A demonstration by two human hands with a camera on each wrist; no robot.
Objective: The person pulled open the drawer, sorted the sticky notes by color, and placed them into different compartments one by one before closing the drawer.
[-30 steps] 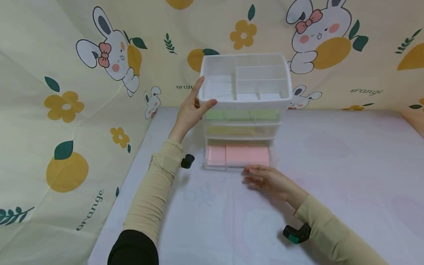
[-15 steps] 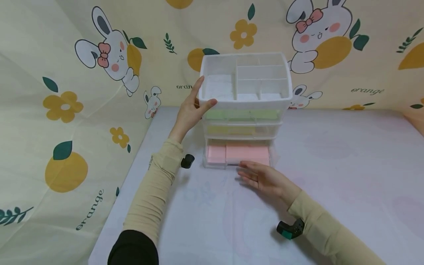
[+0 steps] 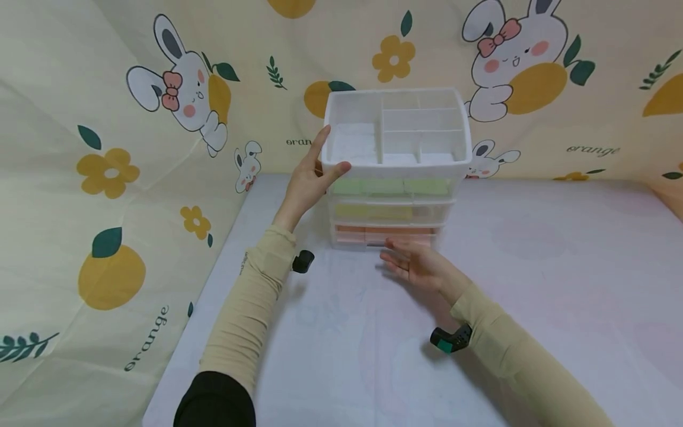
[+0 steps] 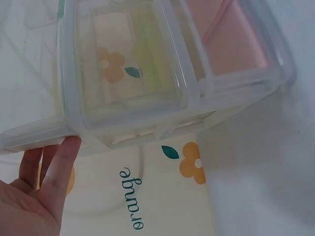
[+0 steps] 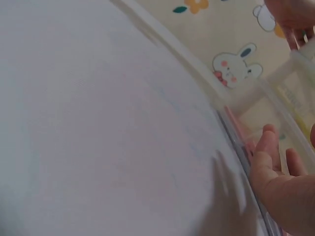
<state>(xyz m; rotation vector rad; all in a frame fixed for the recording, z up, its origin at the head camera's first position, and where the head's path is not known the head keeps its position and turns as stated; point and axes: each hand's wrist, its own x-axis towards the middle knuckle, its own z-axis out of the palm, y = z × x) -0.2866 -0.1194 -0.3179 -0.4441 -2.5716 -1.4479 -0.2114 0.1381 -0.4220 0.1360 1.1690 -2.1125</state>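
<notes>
A white plastic drawer organizer stands at the back middle in the head view, with a divided tray on top and three see-through drawers below. My left hand grips the left side of its top tray, thumb along the front rim. In the left wrist view, fingertips of the left hand lie against the tray's edge. My right hand has its fingers extended against the front of the bottom drawer, which holds pink paper and sits nearly flush. The right wrist view shows the right hand at that drawer front.
Green pieces lie in the upper drawer and yellow ones in the middle drawer. Behind the pale table hangs a cloth printed with rabbits and oranges; it also lines the left side.
The bottom drawer has slid back from pulled out to nearly shut. My right hand has moved forward and slightly left with it. My left hand has stayed on the tray.
</notes>
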